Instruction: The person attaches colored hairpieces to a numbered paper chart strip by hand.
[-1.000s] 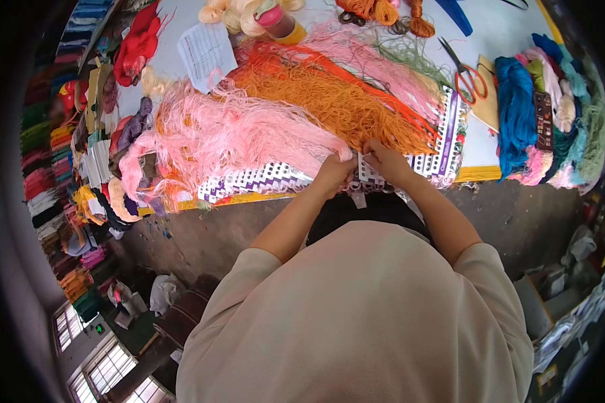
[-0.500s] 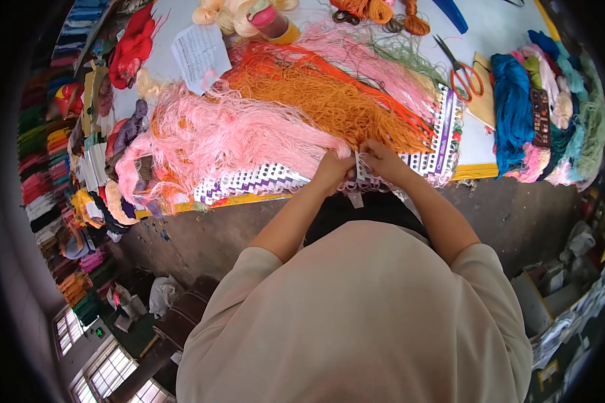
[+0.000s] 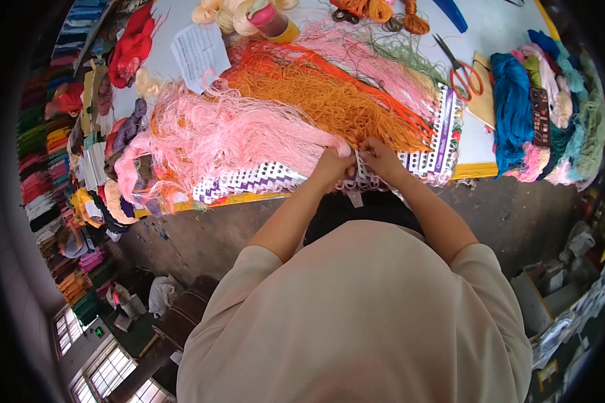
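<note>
Two hands [image 3: 331, 169] — nearly meeting, forearms [image 3: 286, 220] angled inward

Both bare forearms [image 3: 288, 221] angle forward and inward, bringing the left hand [image 3: 333, 169] and right hand [image 3: 382, 163] close together, fingers bent inward.

Single head view, wide-angle, dark at the corners: it is looking forward and down from above the wearer's shirt [image 3: 356, 302], which is filling the near foreground; beyond, the left hand [image 3: 331, 169] and right hand [image 3: 383, 163] are showing mid-frame, the table [image 3: 478, 148] is spanning the top.
</note>
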The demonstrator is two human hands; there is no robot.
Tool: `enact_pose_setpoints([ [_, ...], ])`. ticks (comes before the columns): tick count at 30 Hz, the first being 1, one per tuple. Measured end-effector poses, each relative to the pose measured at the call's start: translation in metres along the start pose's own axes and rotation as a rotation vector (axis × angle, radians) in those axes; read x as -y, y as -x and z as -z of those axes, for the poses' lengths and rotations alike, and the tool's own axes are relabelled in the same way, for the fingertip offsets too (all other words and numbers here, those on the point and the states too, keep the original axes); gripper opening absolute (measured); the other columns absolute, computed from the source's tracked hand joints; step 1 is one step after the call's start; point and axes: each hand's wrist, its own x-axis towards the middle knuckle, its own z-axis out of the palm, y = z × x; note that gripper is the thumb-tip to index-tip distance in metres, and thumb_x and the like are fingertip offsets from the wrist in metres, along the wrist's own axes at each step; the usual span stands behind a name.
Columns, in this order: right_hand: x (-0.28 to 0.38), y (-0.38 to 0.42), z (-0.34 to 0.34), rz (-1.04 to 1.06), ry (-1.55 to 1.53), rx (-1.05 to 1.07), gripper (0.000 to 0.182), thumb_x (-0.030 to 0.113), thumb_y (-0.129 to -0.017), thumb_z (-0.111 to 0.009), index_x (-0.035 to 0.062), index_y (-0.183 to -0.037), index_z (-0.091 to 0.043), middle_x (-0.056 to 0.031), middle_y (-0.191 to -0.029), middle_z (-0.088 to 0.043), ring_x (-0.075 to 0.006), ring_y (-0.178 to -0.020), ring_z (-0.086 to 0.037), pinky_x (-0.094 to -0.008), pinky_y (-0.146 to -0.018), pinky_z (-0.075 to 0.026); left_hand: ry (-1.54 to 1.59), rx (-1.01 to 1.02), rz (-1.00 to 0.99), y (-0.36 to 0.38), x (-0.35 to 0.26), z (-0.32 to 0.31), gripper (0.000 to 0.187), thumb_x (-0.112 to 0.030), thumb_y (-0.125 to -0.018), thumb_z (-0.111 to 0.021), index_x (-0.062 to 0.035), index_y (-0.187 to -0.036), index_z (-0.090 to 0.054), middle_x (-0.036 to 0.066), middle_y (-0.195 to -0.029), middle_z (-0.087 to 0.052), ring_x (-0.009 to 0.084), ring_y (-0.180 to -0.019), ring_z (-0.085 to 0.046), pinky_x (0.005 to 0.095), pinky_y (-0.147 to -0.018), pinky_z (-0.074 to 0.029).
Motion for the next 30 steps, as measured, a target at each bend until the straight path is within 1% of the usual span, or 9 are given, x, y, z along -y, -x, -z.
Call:
enact_pose_setpoints([
  [8, -0.006, -0.003, -0.002, -0.018, 0.024, -0.007, 0.013, 0.016, -0.092, -0.061, 0.0053, -0.096, -0.055, -0.0053, -0.066, -0.057, -0.0135, -0.058, -0.055, -0.0304, -0.055, -0.044, -0.071, -0.019, -0.03, -0.004, 0.004, -0.002, 0.01, -0.007, -0.083, -0.059, -0.0026, -0.074, -0.058, 0.006, -0.057, -0.056, 0.0112, -0.036, -0.04, 0.0247, -0.033, -0.026],
  [11, -0.01, -0.004, -0.002, -0.023, -0.018, 0.001, 0.013, 0.016, -0.092, -0.061, 0.0049, -0.095, -0.056, -0.0046, -0.066, -0.057, -0.0131, -0.058, -0.054, -0.0298, -0.055, -0.044, 0.103, -0.032, -0.061, -0.001, 0.008, -0.004, 0.009, -0.008, -0.084, -0.059, -0.0028, -0.078, -0.057, 0.007, -0.059, -0.057, 0.0108, -0.036, -0.039, 0.0243, -0.033, -0.026],
  [13, -0.014, -0.005, -0.002, -0.043, -0.089, 0.012, 0.013, 0.016, -0.092, -0.061, 0.0047, -0.095, -0.056, -0.0042, -0.066, -0.057, -0.0128, -0.058, -0.054, -0.0293, -0.055, -0.043, 0.202, -0.015, 0.064, 0.002, 0.006, -0.002, 0.007, -0.009, -0.085, -0.058, -0.0031, -0.082, -0.056, 0.008, -0.062, -0.058, 0.0105, -0.035, -0.038, 0.0246, -0.033, -0.026],
  [16, -0.02, -0.007, -0.001, 0.0, -0.085, 0.032, 0.013, 0.016, -0.091, -0.061, 0.0045, -0.094, -0.056, -0.0035, -0.065, -0.056, -0.0121, -0.057, -0.054, -0.0284, -0.054, -0.043, 0.25, -0.007, 0.086, 0.003, 0.005, -0.001, 0.009, -0.011, -0.087, -0.058, -0.0037, -0.084, -0.055, 0.008, -0.061, -0.058, 0.0105, -0.035, -0.038, 0.0252, -0.032, -0.026],
  [23, 0.0, 0.0, 0.0, -0.057, -0.04, 0.035, 0.013, 0.015, -0.091, -0.062, 0.0041, -0.093, -0.055, -0.0034, -0.067, -0.058, -0.0115, -0.059, -0.057, -0.0277, -0.055, -0.044, 0.021, -0.015, 0.023, -0.003, 0.002, -0.001, 0.012, -0.011, -0.087, -0.059, -0.0029, -0.078, -0.058, 0.009, -0.059, -0.058, 0.011, -0.034, -0.039, 0.0261, -0.031, -0.026],
  [25, 0.0, 0.0, 0.001, -0.095, -0.044, 0.046, 0.014, 0.015, -0.09, -0.063, 0.0039, -0.093, -0.055, -0.0036, -0.068, -0.058, -0.0117, -0.06, -0.058, -0.0275, -0.055, -0.045, -0.167, -0.066, -0.097, -0.007, 0.01, 0.01, 0.01, -0.007, -0.085, -0.057, -0.0007, -0.079, -0.061, 0.009, -0.062, -0.06, 0.0113, -0.039, -0.047, 0.0256, -0.035, -0.033],
  [27, -0.011, -0.004, 0.001, -0.013, -0.079, 0.128, 0.017, 0.015, -0.089, -0.065, 0.003, -0.095, -0.054, -0.0046, -0.073, -0.061, -0.0126, -0.063, -0.06, -0.028, -0.057, -0.047, -0.216, -0.145, -0.215, -0.014, 0.019, 0.031, 0.01, -0.008, -0.085, -0.057, 0.0007, -0.083, -0.063, 0.008, -0.065, -0.062, 0.011, -0.047, -0.053, 0.0248, -0.044, -0.041],
  [28, -0.014, -0.005, 0.001, -0.01, -0.083, 0.13, 0.017, 0.015, -0.089, -0.065, 0.003, -0.095, -0.054, -0.0046, -0.073, -0.061, -0.0126, -0.063, -0.06, -0.028, -0.057, -0.047, -0.127, -0.194, -0.203, -0.013, 0.019, 0.043, 0.012, -0.008, -0.081, -0.06, 0.0026, -0.082, -0.064, 0.008, -0.067, -0.065, 0.0128, -0.051, -0.058, 0.027, -0.047, -0.045],
  [30, -0.015, -0.003, 0.002, -0.024, -0.048, 0.149, 0.021, 0.016, -0.088, -0.068, 0.0022, -0.096, -0.054, -0.0055, -0.076, -0.062, -0.0134, -0.065, -0.062, -0.0285, -0.06, -0.049, -0.055, -0.26, -0.164, -0.011, 0.019, 0.061, 0.011, -0.007, -0.082, -0.059, 0.0018, -0.083, -0.065, 0.008, -0.07, -0.066, 0.0114, -0.053, -0.059, 0.0253, -0.047, -0.044],
])
